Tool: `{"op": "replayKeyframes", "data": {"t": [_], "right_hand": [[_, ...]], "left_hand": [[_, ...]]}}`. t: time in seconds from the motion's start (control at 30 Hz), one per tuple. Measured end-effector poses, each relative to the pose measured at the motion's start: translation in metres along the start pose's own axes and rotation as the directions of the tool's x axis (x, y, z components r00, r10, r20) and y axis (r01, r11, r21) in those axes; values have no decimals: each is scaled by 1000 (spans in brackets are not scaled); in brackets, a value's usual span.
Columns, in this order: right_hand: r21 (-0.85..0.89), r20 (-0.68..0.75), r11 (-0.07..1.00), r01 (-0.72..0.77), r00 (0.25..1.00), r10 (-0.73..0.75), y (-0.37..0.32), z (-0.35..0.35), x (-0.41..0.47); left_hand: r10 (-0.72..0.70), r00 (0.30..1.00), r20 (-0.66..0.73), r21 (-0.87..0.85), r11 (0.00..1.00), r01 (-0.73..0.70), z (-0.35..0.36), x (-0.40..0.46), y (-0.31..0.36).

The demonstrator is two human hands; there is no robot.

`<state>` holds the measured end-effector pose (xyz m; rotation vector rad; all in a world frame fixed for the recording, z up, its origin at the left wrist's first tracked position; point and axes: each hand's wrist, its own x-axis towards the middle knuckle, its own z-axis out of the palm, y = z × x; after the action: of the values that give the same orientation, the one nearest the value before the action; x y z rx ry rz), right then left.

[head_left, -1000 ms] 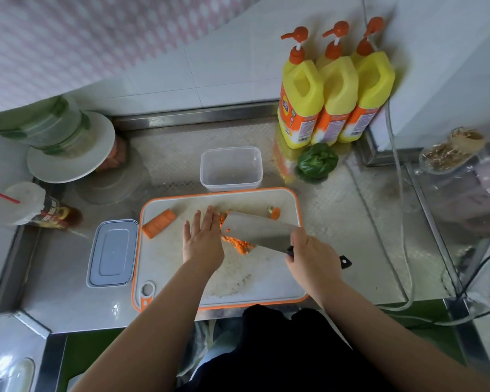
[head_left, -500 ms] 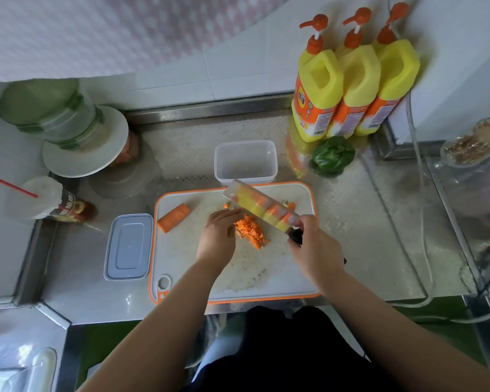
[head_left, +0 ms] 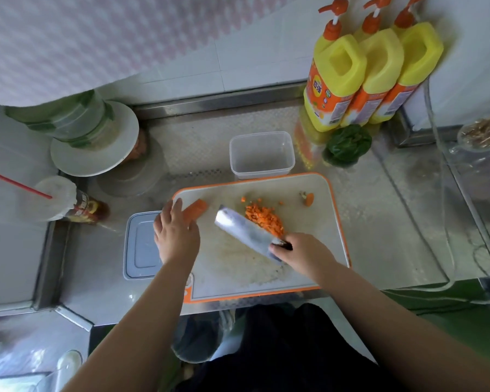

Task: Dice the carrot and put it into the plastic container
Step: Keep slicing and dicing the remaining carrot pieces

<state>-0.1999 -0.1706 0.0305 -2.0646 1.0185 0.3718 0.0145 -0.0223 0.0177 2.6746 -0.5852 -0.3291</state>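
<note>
On the cutting board (head_left: 317, 244), the right hand (head_left: 300, 251) grips the cleaver (head_left: 246, 233) beside the diced carrot (head_left: 263, 217). The left hand (head_left: 176, 233), fingers (head_left: 177, 208) relaxed and open, touches the uncut carrot piece (head_left: 195, 209) at the board's far left. The plastic container (head_left: 262, 154) stands on the worktop (head_left: 379, 222) just beyond the board.

Head-worn wide-angle view, looking steeply down from above

Single camera faces forward and down over a steel counter (head_left: 385, 222); cutting board (head_left: 309, 267) sits centred and close; tiled wall (head_left: 181, 72) curves across the top; the person's forearms enter from below.
</note>
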Motion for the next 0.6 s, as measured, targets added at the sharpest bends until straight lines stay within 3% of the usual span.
{"op": "replayKeyframes", "data": {"t": [0.1, 0.2, 0.4, 0.6], "right_hand": [[-84, 139, 996, 33, 990, -21, -5, 7, 1], [-123, 164, 992, -7, 986, 27, -8, 9, 1], [-21, 14, 988, -150, 989, 150, -9, 6, 7], [-26, -131, 979, -202, 972, 196, -16, 4, 8]], "left_hand": [[-4, 990, 141, 28, 1000, 0, -2, 11, -12], [17, 984, 180, 15, 1000, -20, -2, 15, -17], [3, 984, 179, -88, 996, 13, -1, 12, -20], [114, 961, 253, -169, 983, -72, 9, -15, -25]]}}
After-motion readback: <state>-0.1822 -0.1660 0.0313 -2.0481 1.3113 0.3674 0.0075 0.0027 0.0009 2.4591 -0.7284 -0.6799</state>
